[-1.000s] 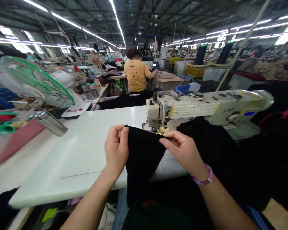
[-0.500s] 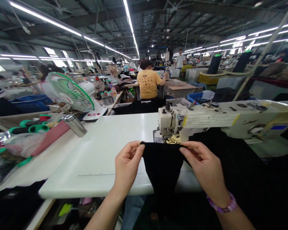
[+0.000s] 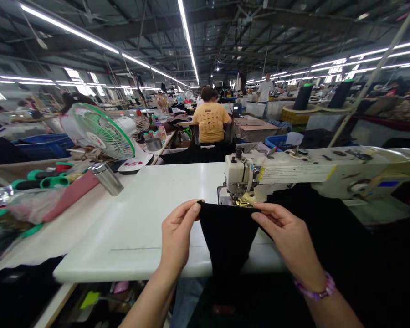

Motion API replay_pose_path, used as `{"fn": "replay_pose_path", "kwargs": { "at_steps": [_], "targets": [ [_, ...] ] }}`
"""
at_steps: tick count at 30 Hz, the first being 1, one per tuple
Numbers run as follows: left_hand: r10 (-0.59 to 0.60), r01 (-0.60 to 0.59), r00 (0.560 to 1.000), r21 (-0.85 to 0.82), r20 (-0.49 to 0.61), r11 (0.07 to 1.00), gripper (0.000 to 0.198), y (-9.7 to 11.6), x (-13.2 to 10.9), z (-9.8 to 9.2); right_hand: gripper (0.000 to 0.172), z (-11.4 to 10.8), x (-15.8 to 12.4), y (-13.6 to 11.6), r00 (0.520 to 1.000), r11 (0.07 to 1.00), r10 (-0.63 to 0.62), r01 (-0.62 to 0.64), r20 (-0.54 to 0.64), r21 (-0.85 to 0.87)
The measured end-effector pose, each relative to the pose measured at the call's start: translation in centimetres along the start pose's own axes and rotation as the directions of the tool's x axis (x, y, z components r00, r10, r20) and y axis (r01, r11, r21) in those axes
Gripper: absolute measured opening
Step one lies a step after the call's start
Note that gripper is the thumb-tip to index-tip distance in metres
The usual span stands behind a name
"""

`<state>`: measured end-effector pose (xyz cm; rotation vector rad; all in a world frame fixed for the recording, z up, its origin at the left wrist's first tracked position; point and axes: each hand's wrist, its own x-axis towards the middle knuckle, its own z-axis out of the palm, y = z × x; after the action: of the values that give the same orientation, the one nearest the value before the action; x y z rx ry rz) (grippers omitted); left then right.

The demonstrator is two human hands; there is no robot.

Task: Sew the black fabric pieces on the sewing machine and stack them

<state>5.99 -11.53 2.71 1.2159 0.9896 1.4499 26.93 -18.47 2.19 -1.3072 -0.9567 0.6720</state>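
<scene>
My left hand (image 3: 178,234) pinches the left corner of a black fabric piece (image 3: 227,237), thumb and forefinger closed on its top edge. My right hand (image 3: 287,237), with a purple bead bracelet at the wrist, pinches the right end of the same edge. The fabric is held taut between them and hangs down over the front of the white table (image 3: 146,214). Its top edge lies just in front of the presser foot of the white sewing machine (image 3: 294,173).
More black fabric (image 3: 345,246) is piled under and right of the machine. A green-rimmed fan (image 3: 102,132), a steel flask (image 3: 105,178), a pink cloth and green-handled tools lie at the left. A person in a yellow shirt (image 3: 211,120) sits at a station ahead.
My view has swung left and lifted a little. Both hands keep their pinch; the fabric's top edge is now stretched straight and level in front of the presser foot.
</scene>
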Motion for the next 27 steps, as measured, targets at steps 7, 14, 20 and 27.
{"fn": "replay_pose_path", "kwargs": {
  "at_steps": [7,14,20,27],
  "targets": [
    [-0.2,0.208,0.978,-0.276,0.054,0.939,0.031,1.3,0.6,0.0,0.03,0.5,0.0,-0.3,0.968,0.947,0.159,-0.205,0.194,0.248],
    [0.037,-0.031,0.997,0.09,-0.07,0.995,0.025,1.2,0.0,-1.2,0.008,1.2,-0.1,-1.4,0.989,0.985,-0.143,0.138,0.046,0.101],
    [0.45,-0.571,0.82,0.576,0.354,0.585,0.037,4.6,-1.1,0.3,0.01,2.3,-0.5,-2.8,0.806,0.785,-0.574,0.592,0.147,-0.184],
    [0.116,-0.554,0.705,0.44,0.7,0.707,0.015,6.5,1.2,3.2,0.017,2.3,-0.4,-3.1,0.882,0.869,-0.435,0.464,0.182,-0.172]
  ]
}}
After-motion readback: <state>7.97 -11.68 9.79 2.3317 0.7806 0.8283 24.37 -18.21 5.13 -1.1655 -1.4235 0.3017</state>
